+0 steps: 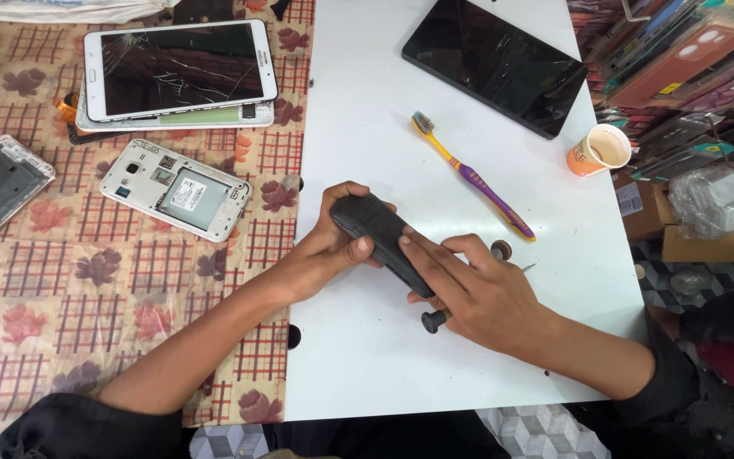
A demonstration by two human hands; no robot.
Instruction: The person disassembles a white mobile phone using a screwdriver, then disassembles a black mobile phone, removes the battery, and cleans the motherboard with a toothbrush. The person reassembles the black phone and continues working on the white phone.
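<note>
Diagonally, black phone (381,238), upper-left to lower-right

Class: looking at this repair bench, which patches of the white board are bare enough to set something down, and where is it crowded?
Bare: the white board between the toothbrush and the checked cloth, and the near strip below both hands. Crowded: the middle, where the left hand and right hand hold a dark phone, and the right edge by the tablet and cup.
</note>
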